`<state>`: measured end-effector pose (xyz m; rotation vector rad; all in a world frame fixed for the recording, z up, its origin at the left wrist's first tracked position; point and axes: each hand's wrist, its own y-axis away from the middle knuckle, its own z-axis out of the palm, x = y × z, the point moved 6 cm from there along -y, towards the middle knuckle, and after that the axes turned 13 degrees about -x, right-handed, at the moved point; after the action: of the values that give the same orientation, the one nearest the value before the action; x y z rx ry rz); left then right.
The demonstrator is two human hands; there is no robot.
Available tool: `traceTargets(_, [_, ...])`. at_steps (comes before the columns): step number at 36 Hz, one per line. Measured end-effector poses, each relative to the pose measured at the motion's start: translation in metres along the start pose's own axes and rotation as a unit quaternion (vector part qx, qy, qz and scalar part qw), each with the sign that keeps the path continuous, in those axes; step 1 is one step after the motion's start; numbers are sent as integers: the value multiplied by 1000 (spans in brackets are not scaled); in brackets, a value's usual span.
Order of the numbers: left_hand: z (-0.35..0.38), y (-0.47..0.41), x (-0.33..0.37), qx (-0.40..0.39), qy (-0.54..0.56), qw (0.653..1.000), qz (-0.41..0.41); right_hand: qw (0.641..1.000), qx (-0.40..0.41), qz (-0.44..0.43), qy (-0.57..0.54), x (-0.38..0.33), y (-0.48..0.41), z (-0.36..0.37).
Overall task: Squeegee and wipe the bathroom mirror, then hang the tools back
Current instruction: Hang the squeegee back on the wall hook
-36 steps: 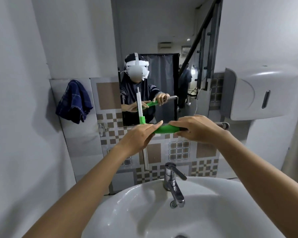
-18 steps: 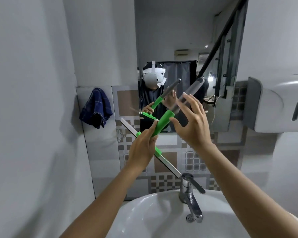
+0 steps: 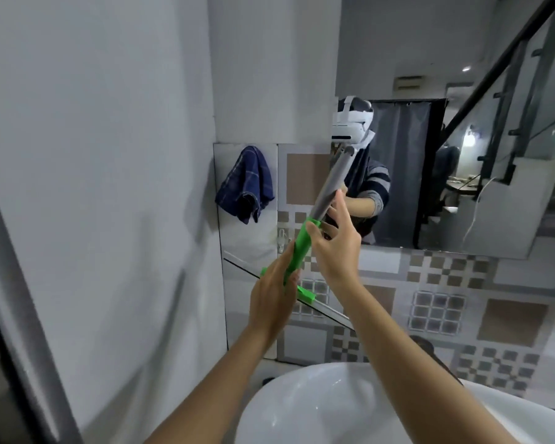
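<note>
A squeegee (image 3: 302, 248) with a green grip, a grey shaft and a long blade is held up in front of the tiled wall, its grey end tilted up and right toward the mirror (image 3: 446, 123). My left hand (image 3: 271, 296) is wrapped around the lower green part near the blade. My right hand (image 3: 334, 248) touches the handle where green meets grey, fingers spread and thumb on the green. The blade runs diagonally behind my hands, lower end to the right. A dark blue checked cloth (image 3: 245, 184) hangs on the wall left of the mirror.
A small metal hook (image 3: 281, 238) sits on the tiled wall below the cloth. The white sink (image 3: 302, 408) is under my arms. A plain white wall fills the left side. The mirror reflects a person wearing a headset, a dark curtain and a staircase.
My view has swung left and the hands moved left with the squeegee. Its handle has turned more upright. My right hand has slid down toward the green grip.
</note>
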<state>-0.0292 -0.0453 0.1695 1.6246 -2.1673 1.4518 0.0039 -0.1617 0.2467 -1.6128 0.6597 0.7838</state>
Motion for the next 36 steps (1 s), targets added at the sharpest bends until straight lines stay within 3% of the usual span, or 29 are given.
traceTargets(3, [1,8,-8,-52,23,998,-10,999,-31,10,-8,15,2,10])
traceTargets(16, [31,62,-113,-145,114,975,-126,985,-136,103,-23,122,35,79])
traceTargets(25, [56,84,-148,-217,89,951,-201,976,-152,152,-27,166,57,89])
traceTargets(36, [74,89,-166,-215,107,945,-221,966,-176,188,-17,194,59,91])
